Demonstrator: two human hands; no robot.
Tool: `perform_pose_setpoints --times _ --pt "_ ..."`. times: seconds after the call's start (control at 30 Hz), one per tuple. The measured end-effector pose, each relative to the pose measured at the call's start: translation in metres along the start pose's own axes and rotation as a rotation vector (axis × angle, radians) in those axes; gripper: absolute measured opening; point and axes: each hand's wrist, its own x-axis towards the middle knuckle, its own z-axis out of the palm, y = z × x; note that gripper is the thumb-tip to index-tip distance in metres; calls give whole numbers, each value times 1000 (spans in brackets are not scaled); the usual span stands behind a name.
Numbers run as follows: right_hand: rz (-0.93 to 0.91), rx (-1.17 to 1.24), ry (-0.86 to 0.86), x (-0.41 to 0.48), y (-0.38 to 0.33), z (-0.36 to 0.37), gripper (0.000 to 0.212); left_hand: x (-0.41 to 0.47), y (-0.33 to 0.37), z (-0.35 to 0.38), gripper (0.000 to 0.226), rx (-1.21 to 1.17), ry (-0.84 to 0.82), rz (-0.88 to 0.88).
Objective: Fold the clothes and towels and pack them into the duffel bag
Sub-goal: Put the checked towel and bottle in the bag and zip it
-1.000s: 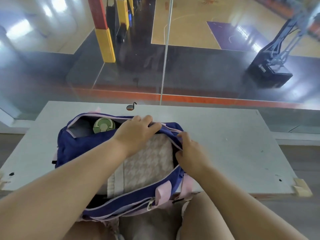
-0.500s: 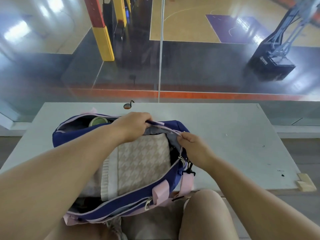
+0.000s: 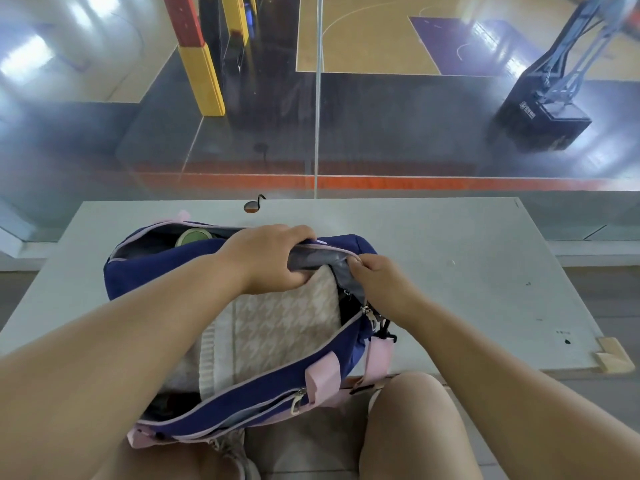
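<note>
Right hand has risen beside left hand, both gripping duffel bag.

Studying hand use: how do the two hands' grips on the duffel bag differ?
The left hand wraps its whole grip over the far rim; the right hand only pinches. The left hand sits mid-rim, the right hand at the end. Both hold the open duffel bag by its edge.
</note>
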Motion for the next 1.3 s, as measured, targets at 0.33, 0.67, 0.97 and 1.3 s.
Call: perform_pose_setpoints --times 0.33,0.67,0.97,1.3 --pt "135 192 -29 2 -5 -9 40 5 6 17 73 406 28 33" --pt "67 -32 30 -1 -3 -19 42 -15 41 35 47 191 -14 375" --pt "154 81 91 2 -7 -18 48 -7 53 59 34 171 6 0" --pt "172 175 12 3 -5 -22 36 2 63 65 24 58 195 -194"
